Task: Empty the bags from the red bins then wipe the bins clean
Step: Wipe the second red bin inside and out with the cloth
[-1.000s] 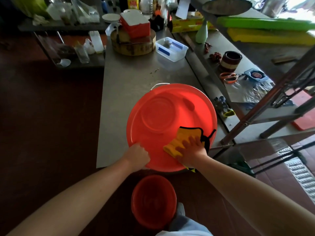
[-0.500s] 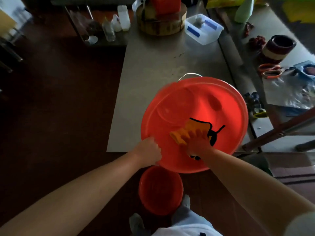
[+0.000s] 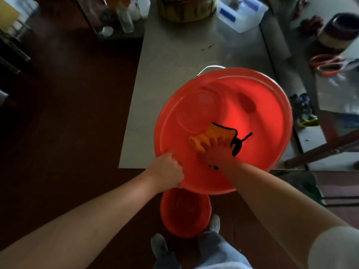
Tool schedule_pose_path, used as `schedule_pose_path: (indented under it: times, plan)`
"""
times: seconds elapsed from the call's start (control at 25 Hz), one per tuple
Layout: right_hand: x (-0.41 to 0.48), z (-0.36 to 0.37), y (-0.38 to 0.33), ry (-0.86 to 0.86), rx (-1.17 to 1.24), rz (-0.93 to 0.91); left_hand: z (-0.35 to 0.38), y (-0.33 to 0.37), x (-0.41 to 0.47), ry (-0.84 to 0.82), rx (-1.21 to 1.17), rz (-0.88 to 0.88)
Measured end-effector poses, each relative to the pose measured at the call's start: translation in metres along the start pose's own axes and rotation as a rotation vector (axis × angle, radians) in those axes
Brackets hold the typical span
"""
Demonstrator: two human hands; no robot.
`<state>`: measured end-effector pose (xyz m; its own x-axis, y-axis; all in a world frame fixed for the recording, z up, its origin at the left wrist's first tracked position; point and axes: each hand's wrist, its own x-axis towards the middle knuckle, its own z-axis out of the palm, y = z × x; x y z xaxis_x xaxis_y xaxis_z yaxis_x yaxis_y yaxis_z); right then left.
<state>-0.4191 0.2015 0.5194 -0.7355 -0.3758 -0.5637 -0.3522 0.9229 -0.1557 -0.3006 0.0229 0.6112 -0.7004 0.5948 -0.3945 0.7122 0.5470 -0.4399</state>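
Observation:
A large red bin stands on the near end of a steel table, its mouth facing up at me and its near rim overhanging the table edge. My left hand grips the bin's near-left rim. Inside the bin my right hand presses an orange cloth with black trim against the near inner wall. A second, smaller red bin stands on the floor just below, between the table and my feet.
At the table's far end are a round wooden block and a clear plastic box. A lower shelf on the right holds orange scissors and a dark pot. Dark floor lies to the left.
My head has tilted further down, so the table's far end slid out of view. My right hand moved the cloth from the bin's near rim deeper inside. The left hand kept its grip.

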Motion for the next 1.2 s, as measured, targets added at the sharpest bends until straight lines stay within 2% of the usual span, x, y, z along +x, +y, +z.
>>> schedule_pose_path:
  times: [0.12, 0.24, 0.4, 0.6, 0.8, 1.04, 1.2]
  plan:
    - [-0.025, 0.005, -0.001, 0.021, -0.118, 0.006, 0.004, -0.003, 0.002, -0.005, -0.032, 0.001]
    - [-0.068, -0.006, -0.013, -0.049, -0.04, 0.037, -0.004, -0.007, 0.0, -0.024, -0.021, 0.026]
    - [-0.128, -0.004, -0.027, -0.054, -0.165, 0.049, -0.01, -0.008, -0.007, -0.067, 0.012, 0.061]
    - [-0.164, -0.012, -0.038, -0.065, -0.214, 0.076, -0.011, -0.01, -0.018, -0.101, 0.004, 0.008]
    - [-0.139, -0.01, -0.042, -0.081, -0.225, 0.085, -0.006, -0.015, -0.028, -0.125, -0.01, -0.014]
    - [-0.081, -0.011, -0.024, -0.141, -0.235, 0.074, 0.007, -0.018, -0.02, -0.08, -0.026, 0.06]
    - [-0.033, -0.013, -0.011, -0.062, -0.259, -0.005, 0.022, -0.02, -0.018, -0.046, -0.062, 0.064]
